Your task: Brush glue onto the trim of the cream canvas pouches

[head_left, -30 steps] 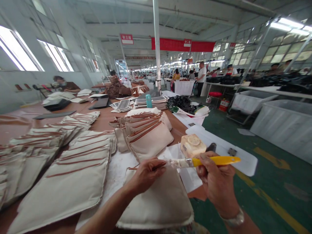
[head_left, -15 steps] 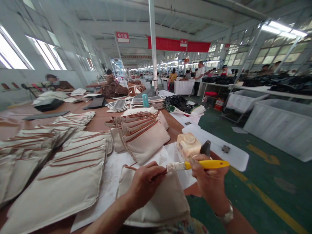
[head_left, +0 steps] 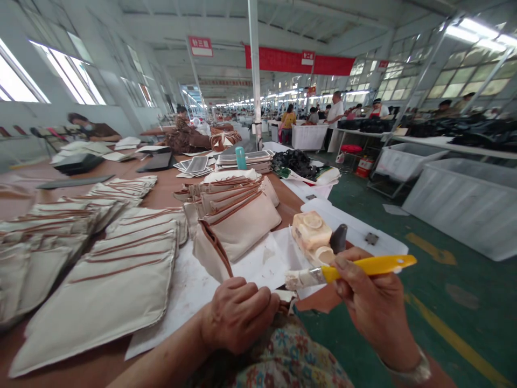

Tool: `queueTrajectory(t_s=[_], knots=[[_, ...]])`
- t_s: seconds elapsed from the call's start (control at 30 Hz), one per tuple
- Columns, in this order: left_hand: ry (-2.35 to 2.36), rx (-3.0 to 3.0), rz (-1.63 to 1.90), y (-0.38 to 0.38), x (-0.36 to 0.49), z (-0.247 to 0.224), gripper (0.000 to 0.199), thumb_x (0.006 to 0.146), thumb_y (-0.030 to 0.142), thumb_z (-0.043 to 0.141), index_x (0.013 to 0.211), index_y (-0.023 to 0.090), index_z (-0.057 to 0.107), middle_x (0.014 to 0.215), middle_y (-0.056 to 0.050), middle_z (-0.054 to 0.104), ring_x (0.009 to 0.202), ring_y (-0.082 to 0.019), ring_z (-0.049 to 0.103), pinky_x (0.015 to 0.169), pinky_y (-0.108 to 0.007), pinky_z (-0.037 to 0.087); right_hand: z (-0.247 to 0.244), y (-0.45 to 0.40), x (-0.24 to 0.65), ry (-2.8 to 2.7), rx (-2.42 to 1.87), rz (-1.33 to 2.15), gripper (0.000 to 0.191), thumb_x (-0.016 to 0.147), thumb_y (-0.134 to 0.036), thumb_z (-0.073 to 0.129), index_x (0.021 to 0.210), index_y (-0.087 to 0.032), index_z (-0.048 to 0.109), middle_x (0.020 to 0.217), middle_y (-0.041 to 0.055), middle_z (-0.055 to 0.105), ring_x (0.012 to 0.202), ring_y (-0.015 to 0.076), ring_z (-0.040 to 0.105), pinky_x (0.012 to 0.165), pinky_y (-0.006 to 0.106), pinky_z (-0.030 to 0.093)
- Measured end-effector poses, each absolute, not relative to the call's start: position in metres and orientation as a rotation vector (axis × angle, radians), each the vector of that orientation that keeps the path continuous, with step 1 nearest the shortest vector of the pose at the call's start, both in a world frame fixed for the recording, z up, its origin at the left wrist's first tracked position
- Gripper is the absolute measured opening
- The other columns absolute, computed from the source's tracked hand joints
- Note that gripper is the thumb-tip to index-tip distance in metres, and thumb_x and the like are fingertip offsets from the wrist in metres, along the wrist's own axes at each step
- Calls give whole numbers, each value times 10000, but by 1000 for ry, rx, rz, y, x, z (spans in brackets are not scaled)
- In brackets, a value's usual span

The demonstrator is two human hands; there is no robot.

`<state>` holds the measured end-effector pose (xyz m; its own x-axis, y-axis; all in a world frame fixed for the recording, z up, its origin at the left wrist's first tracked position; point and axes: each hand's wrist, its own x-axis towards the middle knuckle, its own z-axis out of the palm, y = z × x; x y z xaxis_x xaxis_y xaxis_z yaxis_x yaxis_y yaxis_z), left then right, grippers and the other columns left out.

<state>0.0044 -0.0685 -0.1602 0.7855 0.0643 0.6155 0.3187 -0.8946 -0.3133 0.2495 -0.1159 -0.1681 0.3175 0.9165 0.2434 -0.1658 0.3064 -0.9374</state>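
My left hand (head_left: 244, 312) is closed on a beige fabric pouch with brown edging; one pale corner (head_left: 285, 297) pokes out past the fingers. Left of that hand, a raised beige panel with brown edging (head_left: 213, 253) seems part of the same pouch, though the hand hides the join. My right hand (head_left: 374, 296) grips a paintbrush (head_left: 369, 266) by its yellow handle. Its whitish, coated bristles point left, just above the pouch corner and apart from it. Behind the brush stands a smeared, yellowish plastic container (head_left: 312, 230) with a round opening.
Rows of beige pouches (head_left: 121, 275) overlap on the brown table at left, with another stack (head_left: 246, 215) ahead. White paper (head_left: 262, 253) lies beneath. A teal object (head_left: 240, 158) stands farther back. White bins (head_left: 464, 199) flank the green floor at right. Other people work in the distance.
The pouch that lay flat under my left hand is now tilted up and bunched in it. My right hand has drawn the brush right, off the pouch's edge.
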Motion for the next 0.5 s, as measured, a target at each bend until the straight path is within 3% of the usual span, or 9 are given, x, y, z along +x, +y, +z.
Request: queueTrajectory(t_s=[0.17, 0.37, 0.5], knots=[[-270, -2570, -842, -69, -2, -162, 159, 963, 175, 482, 991, 128, 631, 680, 0, 596, 533, -130, 453, 503, -338, 237, -162, -129, 257, -1289, -1129, 900, 237, 932, -358, 688, 765, -190, 664, 544, -24, 485, 481, 107, 428, 441, 202, 344], [-286, -2566, -877, -70, 0, -167, 193, 985, 172, 448, 948, 132, 634, 652, 0, 574, 529, -128, 447, 504, -338, 232, -155, -131, 256, -1170, -1107, 697, 201, 947, -370, 672, 828, -209, 687, 582, -23, 488, 502, 111, 418, 446, 203, 348], [-400, -2533, -829, -78, -8, -168, 188, 979, 184, 457, 923, 136, 630, 613, 13, 541, 504, -130, 438, 513, -341, 206, -165, -136, 246, -1473, -1164, 834, 342, 975, -411, 604, 698, -212, 627, 593, -8, 482, 549, 134, 477, 514, 215, 430]])
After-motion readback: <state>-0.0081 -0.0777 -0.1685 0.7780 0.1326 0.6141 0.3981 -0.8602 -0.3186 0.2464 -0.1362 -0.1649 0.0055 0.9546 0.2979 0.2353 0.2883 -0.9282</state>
